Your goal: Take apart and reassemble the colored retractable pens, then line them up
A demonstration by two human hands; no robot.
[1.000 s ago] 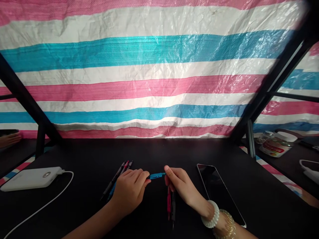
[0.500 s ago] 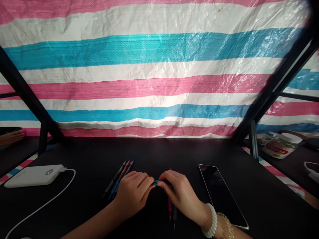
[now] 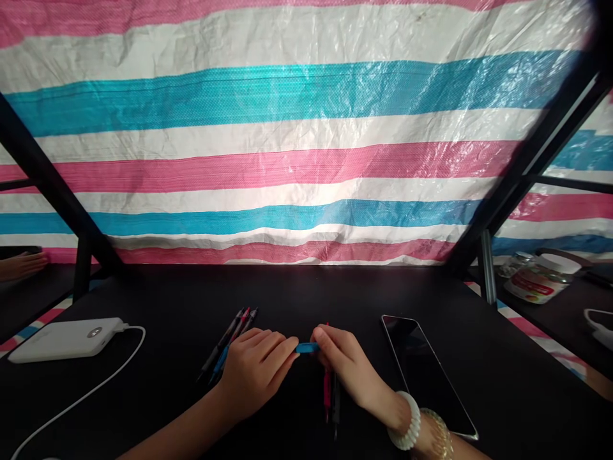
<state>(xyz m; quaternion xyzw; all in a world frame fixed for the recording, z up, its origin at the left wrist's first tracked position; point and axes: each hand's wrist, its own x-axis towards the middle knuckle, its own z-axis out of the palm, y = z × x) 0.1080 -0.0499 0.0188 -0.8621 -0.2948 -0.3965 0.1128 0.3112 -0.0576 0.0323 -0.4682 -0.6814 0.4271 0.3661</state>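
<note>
On the bench (image 3: 335, 294), a white power bank (image 3: 64, 340) trails its cable (image 3: 90, 383) at far left. A few pens (image 3: 230, 338) lie just beside the left hand (image 3: 256, 370), whose curled fingers press on one end of a small blue piece (image 3: 306, 347), held level between both hands. The right hand (image 3: 347, 361) pinches its other end above a red pen (image 3: 327, 390) and a black pen (image 3: 336, 402). A dark phone (image 3: 421, 364) lies further right, and a jar (image 3: 539, 281) stands beyond the bench at far right.

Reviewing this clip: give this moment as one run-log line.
left hand: holds blue plastic piece | right hand: holds other end, above red pen and black pen | beside: smartphone
</note>
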